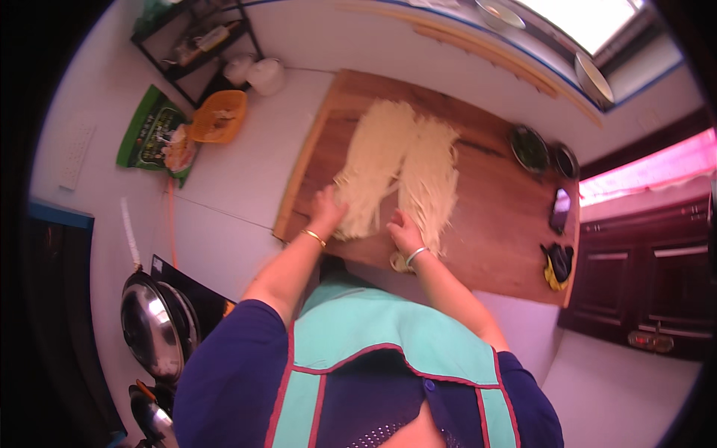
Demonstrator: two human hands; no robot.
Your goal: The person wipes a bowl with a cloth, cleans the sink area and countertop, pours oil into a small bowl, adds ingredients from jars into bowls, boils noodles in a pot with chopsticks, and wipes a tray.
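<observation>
on a brown wooden board (497, 213) before a white wall (321, 37), pale noodles (377, 153) lie in two heaps, long axes pointing toward that wall. the left hand (326, 212) spreads at their edge; the right hand (405, 233) curls, whether pinching i cannot tell.

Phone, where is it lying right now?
In the head view, the phone lies near the right edge of the wooden worktop, right of the noodles, between the small bowl and the black-and-yellow bundle.
</observation>
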